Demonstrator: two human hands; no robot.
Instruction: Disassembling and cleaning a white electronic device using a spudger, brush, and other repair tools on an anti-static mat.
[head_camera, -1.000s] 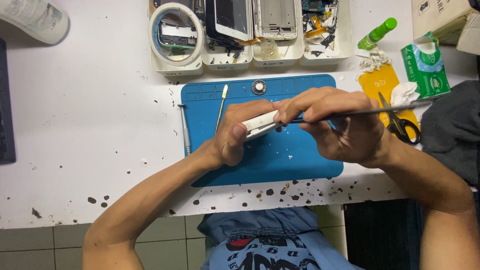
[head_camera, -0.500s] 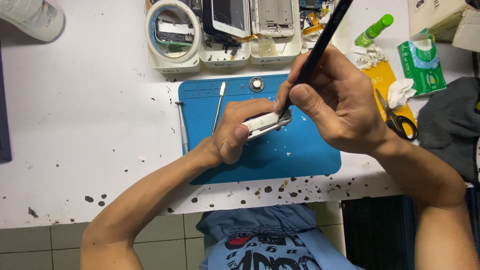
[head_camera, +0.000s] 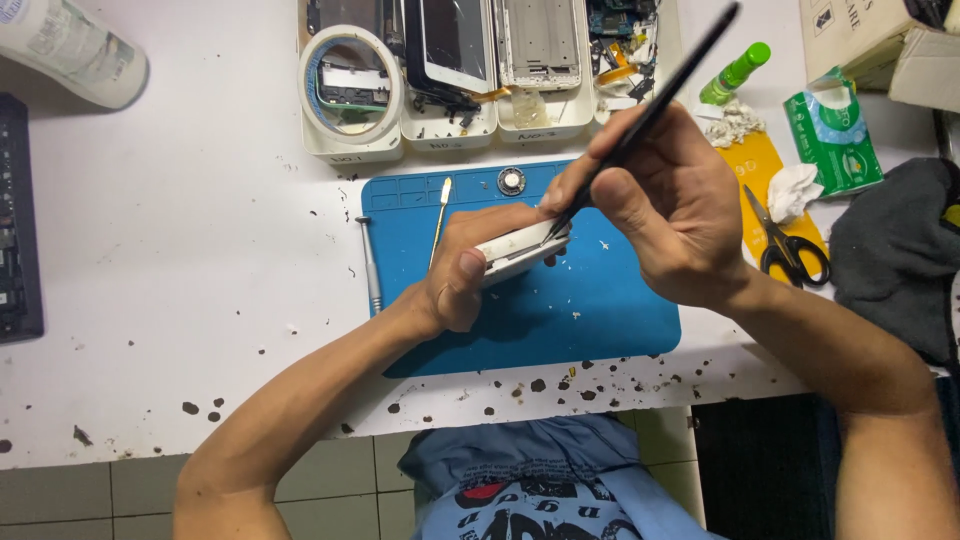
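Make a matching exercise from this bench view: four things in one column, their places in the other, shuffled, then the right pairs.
Things:
1. white phone part
2. black scissors
3. roll of tape
4. long black tool

Places:
A. in the right hand
B. on the yellow mat, right of the blue mat
C. in the left hand
D. on the white tray

Pairs: 1-C, 2-B, 3-D, 4-A

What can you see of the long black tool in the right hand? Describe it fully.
The black tool is a long, slim, matt rod, apparently plastic or metal, tapering to a fine tip. It slants from upper right down to lower left. The right hand grips its lower part like a pen. Its tip meets the edge of the white part that the left hand holds above the blue mat. Its top end stands free over the trays.
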